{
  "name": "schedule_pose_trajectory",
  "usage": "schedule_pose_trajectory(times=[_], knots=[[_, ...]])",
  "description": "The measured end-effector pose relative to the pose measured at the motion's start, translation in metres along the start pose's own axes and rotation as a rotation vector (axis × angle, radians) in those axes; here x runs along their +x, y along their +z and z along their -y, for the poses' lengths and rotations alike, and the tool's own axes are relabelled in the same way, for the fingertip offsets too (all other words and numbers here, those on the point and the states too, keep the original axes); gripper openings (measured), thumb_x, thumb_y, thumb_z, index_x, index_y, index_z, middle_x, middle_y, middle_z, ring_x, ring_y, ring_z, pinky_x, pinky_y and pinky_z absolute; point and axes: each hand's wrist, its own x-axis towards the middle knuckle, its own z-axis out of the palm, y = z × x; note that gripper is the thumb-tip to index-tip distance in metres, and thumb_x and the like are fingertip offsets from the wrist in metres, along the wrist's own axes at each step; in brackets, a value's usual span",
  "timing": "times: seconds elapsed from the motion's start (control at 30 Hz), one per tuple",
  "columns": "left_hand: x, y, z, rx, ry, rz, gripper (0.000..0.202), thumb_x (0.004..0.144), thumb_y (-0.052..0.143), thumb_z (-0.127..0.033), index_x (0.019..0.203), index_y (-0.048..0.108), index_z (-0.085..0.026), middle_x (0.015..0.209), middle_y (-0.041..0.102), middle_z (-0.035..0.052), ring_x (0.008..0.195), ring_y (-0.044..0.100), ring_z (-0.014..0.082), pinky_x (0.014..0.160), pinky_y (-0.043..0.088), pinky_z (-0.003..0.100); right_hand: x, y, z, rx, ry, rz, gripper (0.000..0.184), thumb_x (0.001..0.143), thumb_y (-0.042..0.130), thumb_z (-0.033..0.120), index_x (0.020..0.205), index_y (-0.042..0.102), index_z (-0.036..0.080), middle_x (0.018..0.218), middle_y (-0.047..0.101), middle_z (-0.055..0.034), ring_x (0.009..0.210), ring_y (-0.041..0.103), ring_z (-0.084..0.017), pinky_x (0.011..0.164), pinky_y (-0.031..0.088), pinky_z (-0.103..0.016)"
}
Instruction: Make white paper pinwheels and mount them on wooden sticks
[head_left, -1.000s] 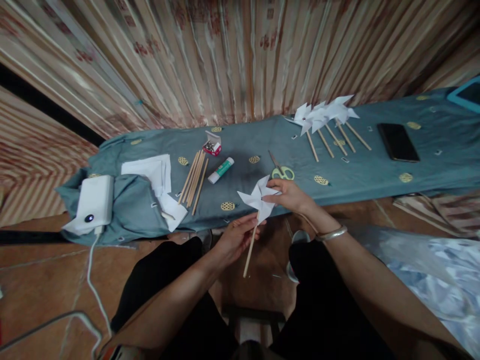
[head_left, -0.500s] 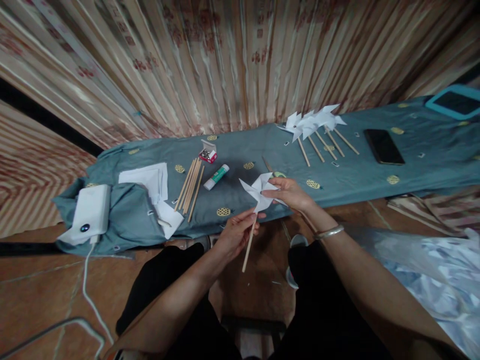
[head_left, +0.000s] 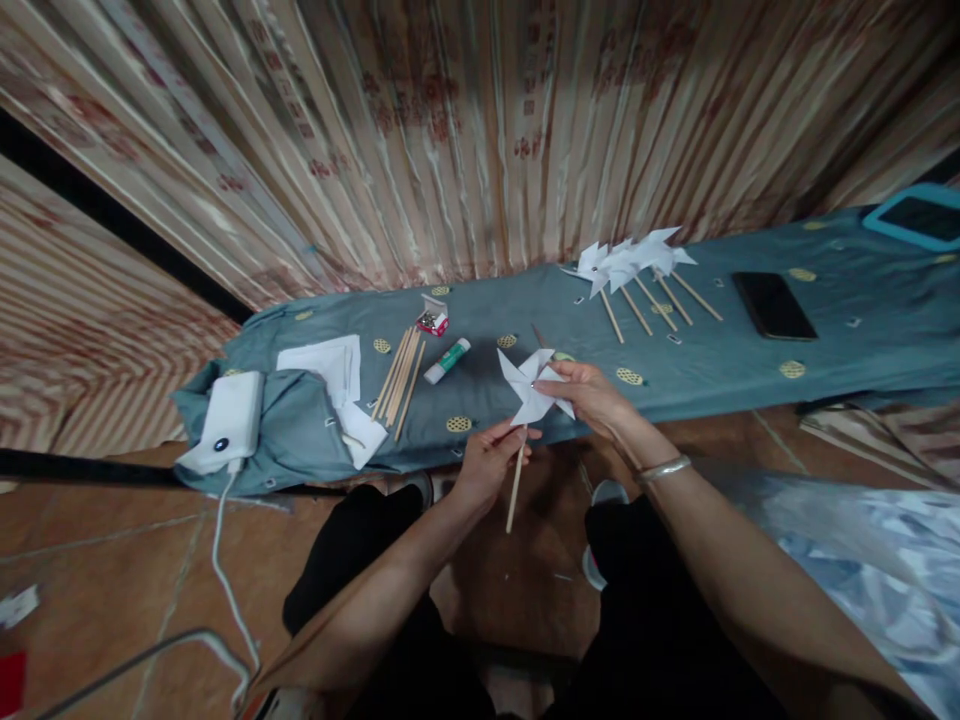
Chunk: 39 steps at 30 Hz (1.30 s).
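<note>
White paper pinwheel [head_left: 528, 400] is positioned at the centre of the frame, before the table [head_left: 480, 388]. Left hand [head_left: 487, 462]: grip clamped on the wooden stick [head_left: 515, 490], just below the blades. Right hand [head_left: 594, 398]: grip clamped on the pinwheel's right side, fingertip near the central pin [head_left: 533, 384]. Glue stick [head_left: 447, 361] lies farther left

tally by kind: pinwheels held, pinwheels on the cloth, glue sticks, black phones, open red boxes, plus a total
Held pinwheel: 1
Pinwheels on the cloth, by their sticks: 5
Glue stick: 1
Black phone: 1
Open red box: 1
Total: 9
</note>
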Motion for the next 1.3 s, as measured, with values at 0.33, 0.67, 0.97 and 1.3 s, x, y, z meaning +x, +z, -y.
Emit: schedule_pose_trajectory(times=[0.33,0.67,0.97,1.3], knots=[[0.011,0.001,0.007,0.178,0.133,-0.048,0.019,0.073,0.07,-0.032,0.077,0.076,-0.014,0.06,0.064,0.0016,0.057,0.052,0.0098,0.059,0.045,0.022,0.002,0.001,-0.002,0.016,-0.029,-0.054,0.037,0.048,0.088,0.03,0.078,0.07,0.018,0.073,0.072,0.0,0.065,0.065,-0.014,0.068,0.051,-0.026],[0.036,-0.004,0.007,0.206,0.154,-0.029,0.015,0.076,0.067,-0.026,0.082,0.075,-0.014,0.073,0.072,0.0052,0.058,0.053,0.0106,0.059,0.047,0.023,0.013,0.007,-0.001,0.062,-0.044,-0.106,0.038,0.045,0.09,0.028,0.074,0.069,0.017,0.069,0.073,0.0014,0.064,0.065,-0.012,0.071,0.05,-0.025],[0.052,-0.004,0.002,0.178,0.197,-0.035,0.034,0.066,0.074,-0.035,0.093,0.076,-0.014,0.073,0.074,0.0051,0.056,0.057,0.0101,0.055,0.05,0.023,0.023,0.015,-0.003,0.196,-0.097,-0.162,0.038,0.043,0.091,0.031,0.07,0.07,0.017,0.061,0.07,0.0033,0.056,0.06,-0.01,0.059,0.046,-0.022],[0.058,0.008,-0.001,0.195,0.239,-0.034,0.037,0.068,0.073,-0.033,0.1,0.076,-0.013,0.077,0.075,0.006,0.057,0.058,0.0099,0.056,0.051,0.023,0.024,0.011,0.005,0.281,-0.102,-0.212,0.037,0.042,0.091,0.026,0.072,0.072,0.017,0.064,0.072,0.002,0.058,0.063,-0.011,0.061,0.05,-0.022]])
